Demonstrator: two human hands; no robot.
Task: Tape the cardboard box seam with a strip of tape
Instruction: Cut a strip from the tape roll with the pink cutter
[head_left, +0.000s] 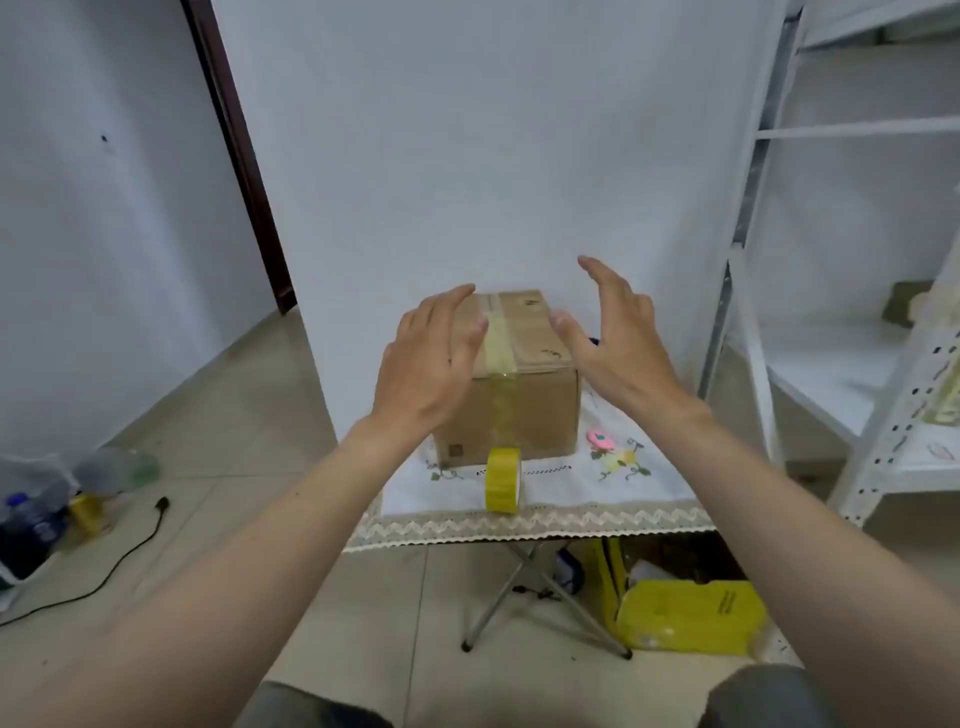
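Observation:
A brown cardboard box (540, 410) stands on a small folding table (519, 525) covered with a white embroidered cloth. A yellowish strip of tape (500, 338) runs along the top seam and down the front face. A roll of yellow tape (503, 480) stands on edge in front of the box, still joined to the strip. My left hand (428, 358) hovers over the box's left top edge, fingers apart, holding nothing. My right hand (615, 338) hovers at the right of the box, also open and empty.
A small pink object (600, 440) lies on the cloth right of the box. White metal shelving (831, 260) stands at the right. A yellow bag (691, 616) lies under the table. Bottles and bags (36, 514) and a black cable (124, 556) lie on the tiled floor left.

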